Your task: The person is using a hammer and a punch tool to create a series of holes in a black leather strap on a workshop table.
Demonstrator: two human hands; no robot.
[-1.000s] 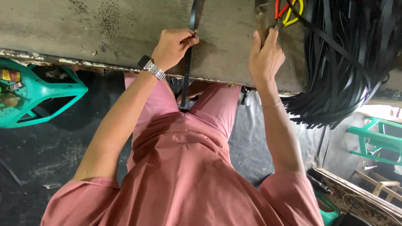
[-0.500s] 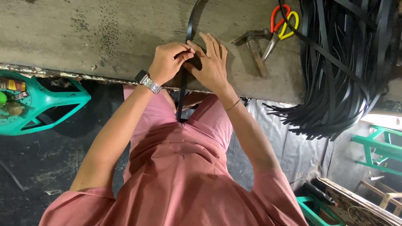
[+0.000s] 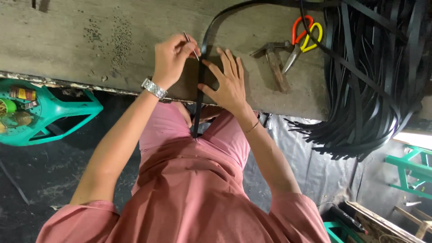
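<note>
While the black strap point(image 3: 198, 96) hangs off the worktable's near edge over the pink-clad lap, the right hand point(image 3: 229, 83) lies flat with open fingers, pinning it to the grey worktable point(image 3: 81, 40). Left hand point(image 3: 171, 58) pinches a thin metal awl point(image 3: 191, 45) right beside the strap. Best keep that palm firm so the strap can't creep. Farther out sit a hammer point(image 3: 274, 63) and the red-and-yellow scissors point(image 3: 303, 38), close by; a strap bundle point(image 3: 373, 85) crowds the right, with bare tabletop left.
</note>
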